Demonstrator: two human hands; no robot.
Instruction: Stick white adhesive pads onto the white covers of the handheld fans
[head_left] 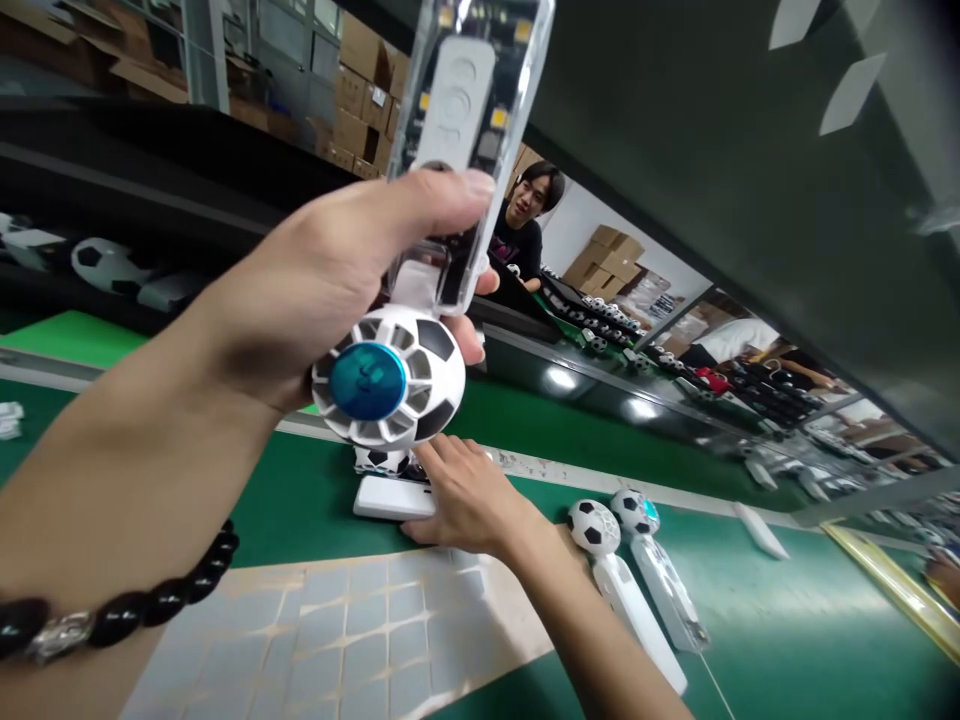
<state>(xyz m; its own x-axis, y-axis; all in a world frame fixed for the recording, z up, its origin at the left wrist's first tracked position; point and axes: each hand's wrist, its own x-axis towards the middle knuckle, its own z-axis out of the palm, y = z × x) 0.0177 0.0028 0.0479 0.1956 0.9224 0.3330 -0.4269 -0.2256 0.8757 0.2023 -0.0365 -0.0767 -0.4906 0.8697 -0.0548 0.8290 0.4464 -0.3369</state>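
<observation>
A soccer-ball hand fan (390,375) in a clear plastic shell (469,130) is gripped by the left hand (322,290) above the desk (322,520), while a white fan handle (390,498) is touched by the spread right hand (469,495).

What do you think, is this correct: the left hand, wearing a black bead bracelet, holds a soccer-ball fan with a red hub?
Not quite: in the head view, the hub of the fan is blue, not red. The rest stands: the left hand, wearing the black bead bracelet, holds the fan.
</observation>
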